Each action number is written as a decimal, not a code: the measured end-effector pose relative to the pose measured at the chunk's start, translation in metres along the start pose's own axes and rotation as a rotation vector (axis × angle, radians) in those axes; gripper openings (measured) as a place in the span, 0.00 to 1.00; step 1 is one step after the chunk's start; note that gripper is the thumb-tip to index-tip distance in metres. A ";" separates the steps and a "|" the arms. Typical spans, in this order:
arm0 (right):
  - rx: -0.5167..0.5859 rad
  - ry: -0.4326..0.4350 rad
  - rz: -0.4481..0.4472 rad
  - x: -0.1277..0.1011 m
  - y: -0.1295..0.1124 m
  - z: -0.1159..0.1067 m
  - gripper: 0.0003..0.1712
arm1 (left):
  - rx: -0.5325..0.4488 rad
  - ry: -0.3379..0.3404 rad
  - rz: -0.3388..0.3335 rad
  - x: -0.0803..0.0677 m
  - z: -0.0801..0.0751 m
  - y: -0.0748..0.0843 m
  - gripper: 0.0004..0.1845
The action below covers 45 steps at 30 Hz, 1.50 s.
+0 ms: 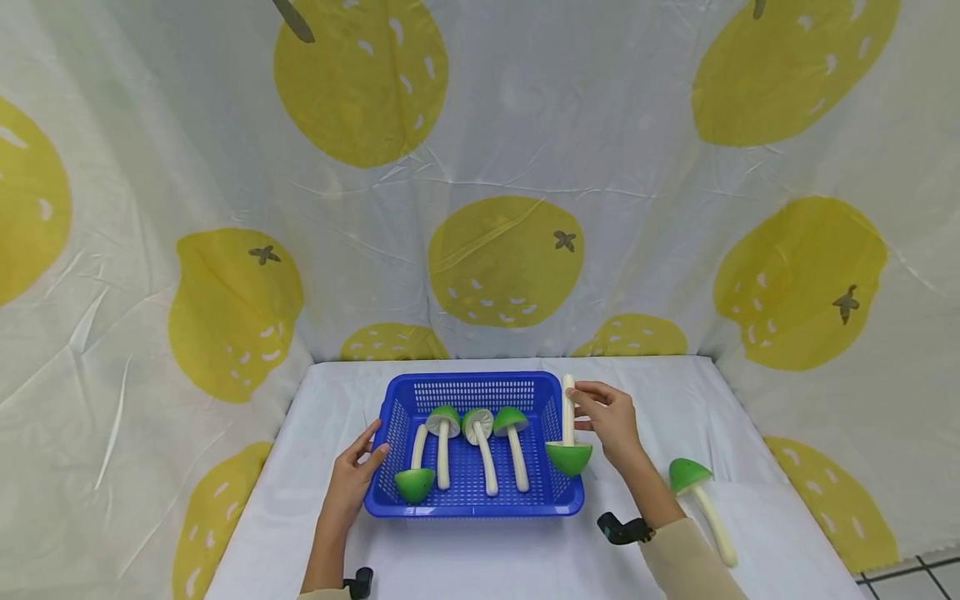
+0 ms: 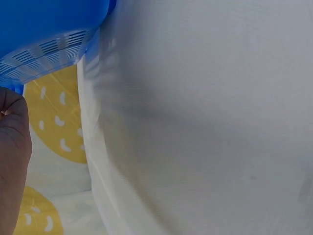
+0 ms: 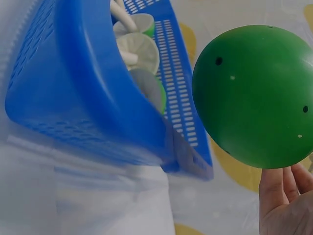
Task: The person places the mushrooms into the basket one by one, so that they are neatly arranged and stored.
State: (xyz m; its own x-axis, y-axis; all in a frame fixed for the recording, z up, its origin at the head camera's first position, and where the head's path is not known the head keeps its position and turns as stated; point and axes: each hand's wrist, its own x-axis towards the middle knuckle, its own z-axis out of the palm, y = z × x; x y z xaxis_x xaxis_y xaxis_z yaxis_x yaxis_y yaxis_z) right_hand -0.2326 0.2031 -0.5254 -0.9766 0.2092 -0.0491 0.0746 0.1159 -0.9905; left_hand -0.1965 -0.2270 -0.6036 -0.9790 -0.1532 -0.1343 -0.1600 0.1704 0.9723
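A blue plastic basket (image 1: 472, 511) stands on the white cloth. Several toy mushrooms with green caps and pale stems lie inside it, among them a cap-down one (image 1: 415, 485) at the left. My left hand (image 1: 351, 475) grips the basket's left side, the thumb at the rim. Over the right rim, my right hand (image 1: 611, 423) pinches another toy mushroom (image 1: 568, 458) by its stem, cap hanging downward. That green cap (image 3: 254, 98) fills much of the right wrist view and hides part of the fingers. The left wrist view catches only a bit of the left hand (image 2: 13, 147) beneath the basket.
One more toy mushroom (image 1: 701, 504) lies on the white-covered table (image 1: 757, 533), right of the basket and beside the right forearm. A lemon-print curtain (image 1: 510, 262) rises behind the table and along both sides.
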 end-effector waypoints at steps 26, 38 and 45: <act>0.039 -0.115 -0.012 0.004 -0.002 0.050 0.20 | 0.028 0.000 0.014 0.000 0.000 0.003 0.31; 0.028 -0.150 0.004 0.003 0.002 0.070 0.19 | 0.009 -0.020 -0.013 0.004 -0.001 -0.001 0.32; 0.031 -0.162 0.022 0.002 0.005 0.078 0.18 | 0.014 -0.006 0.000 0.001 0.000 0.001 0.32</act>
State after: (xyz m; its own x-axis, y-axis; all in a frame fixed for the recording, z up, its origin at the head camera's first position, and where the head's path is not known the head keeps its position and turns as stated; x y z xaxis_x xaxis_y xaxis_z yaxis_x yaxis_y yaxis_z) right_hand -0.2500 0.1288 -0.5400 -0.9947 0.0517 -0.0885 0.0925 0.0820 -0.9923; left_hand -0.1973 -0.2270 -0.6030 -0.9798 -0.1472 -0.1353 -0.1615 0.1844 0.9695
